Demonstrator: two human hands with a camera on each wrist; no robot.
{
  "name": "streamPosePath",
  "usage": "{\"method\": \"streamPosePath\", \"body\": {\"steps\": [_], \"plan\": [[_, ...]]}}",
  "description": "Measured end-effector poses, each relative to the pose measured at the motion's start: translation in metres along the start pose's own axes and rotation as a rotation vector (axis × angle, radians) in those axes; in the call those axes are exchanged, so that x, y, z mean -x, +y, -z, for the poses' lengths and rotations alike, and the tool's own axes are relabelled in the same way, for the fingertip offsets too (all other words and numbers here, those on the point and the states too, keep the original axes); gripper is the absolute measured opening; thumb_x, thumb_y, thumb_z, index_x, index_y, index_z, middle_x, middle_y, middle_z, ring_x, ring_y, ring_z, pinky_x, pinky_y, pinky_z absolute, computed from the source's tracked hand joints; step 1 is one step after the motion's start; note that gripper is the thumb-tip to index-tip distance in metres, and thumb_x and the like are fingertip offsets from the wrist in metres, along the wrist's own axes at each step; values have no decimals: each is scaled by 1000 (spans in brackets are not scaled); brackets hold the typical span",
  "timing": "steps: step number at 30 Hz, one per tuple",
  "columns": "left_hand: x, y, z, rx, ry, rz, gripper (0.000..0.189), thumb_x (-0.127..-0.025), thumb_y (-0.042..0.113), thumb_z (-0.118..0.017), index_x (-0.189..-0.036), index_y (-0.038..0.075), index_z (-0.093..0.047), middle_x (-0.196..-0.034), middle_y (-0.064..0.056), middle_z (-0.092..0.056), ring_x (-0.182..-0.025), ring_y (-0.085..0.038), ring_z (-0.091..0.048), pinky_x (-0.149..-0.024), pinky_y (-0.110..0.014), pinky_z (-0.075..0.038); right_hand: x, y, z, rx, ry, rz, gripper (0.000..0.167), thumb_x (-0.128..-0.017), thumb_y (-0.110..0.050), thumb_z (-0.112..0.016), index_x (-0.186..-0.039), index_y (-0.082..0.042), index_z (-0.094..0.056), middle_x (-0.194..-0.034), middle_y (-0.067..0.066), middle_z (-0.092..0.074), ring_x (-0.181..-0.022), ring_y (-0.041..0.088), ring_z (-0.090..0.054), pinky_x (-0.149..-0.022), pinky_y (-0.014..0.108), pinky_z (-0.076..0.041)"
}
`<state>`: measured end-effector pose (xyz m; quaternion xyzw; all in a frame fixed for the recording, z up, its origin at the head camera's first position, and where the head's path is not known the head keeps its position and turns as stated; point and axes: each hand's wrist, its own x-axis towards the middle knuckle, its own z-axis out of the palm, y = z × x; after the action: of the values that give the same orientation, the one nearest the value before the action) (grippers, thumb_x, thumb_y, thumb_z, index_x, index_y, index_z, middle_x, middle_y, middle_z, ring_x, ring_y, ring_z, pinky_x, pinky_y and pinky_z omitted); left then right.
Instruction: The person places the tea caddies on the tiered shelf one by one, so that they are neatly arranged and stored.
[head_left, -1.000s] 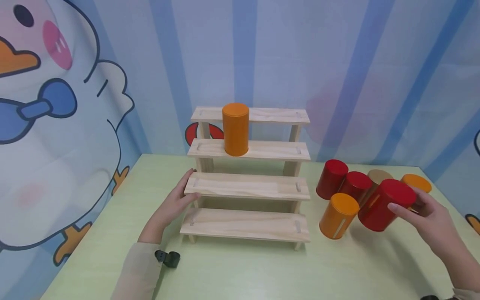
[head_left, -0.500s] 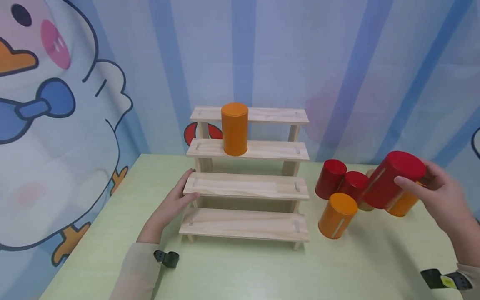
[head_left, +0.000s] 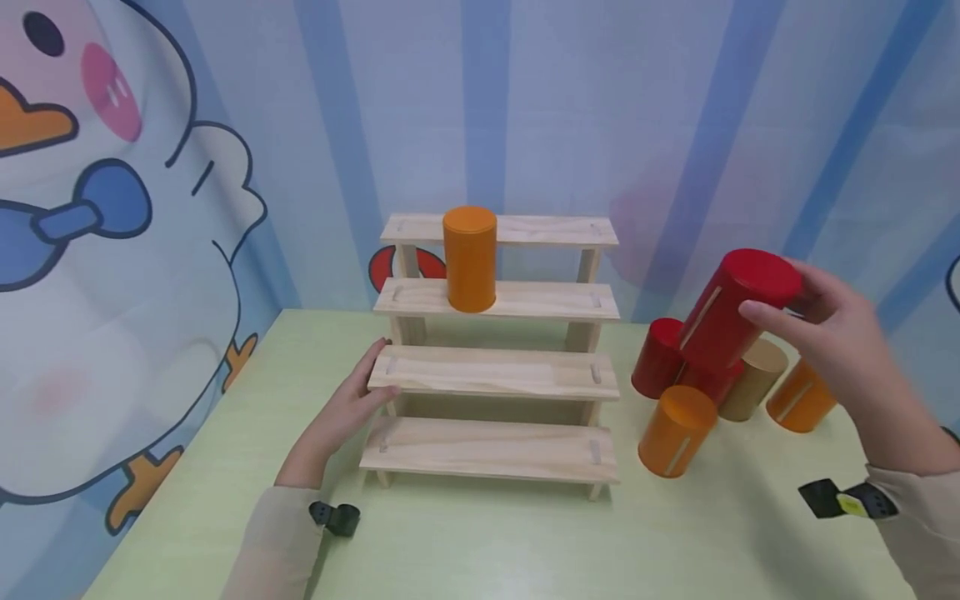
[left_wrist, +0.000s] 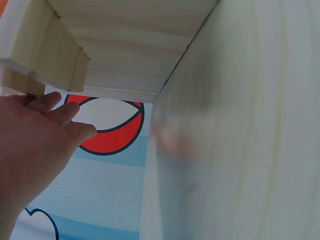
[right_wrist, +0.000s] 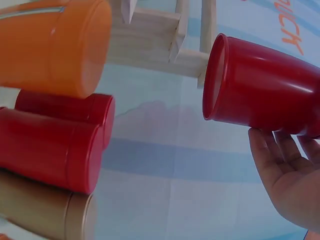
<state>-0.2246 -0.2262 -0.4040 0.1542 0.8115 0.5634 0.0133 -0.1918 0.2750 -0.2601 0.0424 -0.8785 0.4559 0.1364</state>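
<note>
The backdrop (head_left: pixel 555 108), a blue-striped sheet with a printed bird at left, rose behind the pale, smooth bench (head_left: pixel 465 533). The left hand (head_left: pixel 345 408) touched the left end of the stand's second tier from the bottom; its grip was spread, thumb at the front edge, fingers toward the rear corner. The stand (head_left: pixel 495 371) comprised four flat, rectangular boards of pale, grained wood. An upper orange cylinder (head_left: pixel 471 260) stood upright on the second tier from the top, left of centre. Right of the stand, smooth cylinders stood on the bench: two red cylinders (head_left: pixel 658 358), a front orange cylinder (head_left: pixel 677 432), a matt gold cylinder (head_left: pixel 753 379) and an outer orange cylinder (head_left: pixel 801 398). Above them, tilted, was the raised red cylinder (head_left: pixel 735 308), glossy and pale-striped; the right hand (head_left: pixel 840 333) held it, its grip pinching the wall between thumb and fingers.
</note>
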Motion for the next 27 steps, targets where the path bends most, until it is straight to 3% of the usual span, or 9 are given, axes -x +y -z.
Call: {"method": "streamPosePath", "body": {"steps": [7,14,21,27], "plan": [[0,2,0,-5,-1,-7,78,-98,19,-54,-156,12,-4,-161,-17,-8,-145,-39,-15,-114,-58,-21,-13,-24,-12,12,-41,40,66,-91,-34,-65,-147,-13,-38,-112,-18,-51,-99,-2,-51,-70,10,-48],[1,2,-1,-3,1,-1,78,-98,19,-54,-156,12,-3,-161,-18,-8,-145,-39,-15,-114,-57,-20,-24,-40,-26,1,-44,62,66,-89,-38,-67,-146,-19,-40,-122,-6,-53,-105,6,-50,-72,12,-48],[2,3,-1,-1,3,4,78,-98,19,-54,-156,13,-4,-160,-18,-8,-145,-39,-17,-114,-57,-21,-33,-54,-37,-44,-36,55,68,-88,-42,-67,-147,-22,-40,-130,3,-52,-113,12,-49,-82,23,-46],[1,4,-1,6,-1,2,78,-98,19,-54,-156,12,-4,-160,-18,-8,-144,-39,-18,-113,-57,-21,-43,-62,-47,-91,-34,75,68,-87,-39,-69,-146,-20,-41,-131,4,-52,-110,12,-51,-81,19,-48]]}}
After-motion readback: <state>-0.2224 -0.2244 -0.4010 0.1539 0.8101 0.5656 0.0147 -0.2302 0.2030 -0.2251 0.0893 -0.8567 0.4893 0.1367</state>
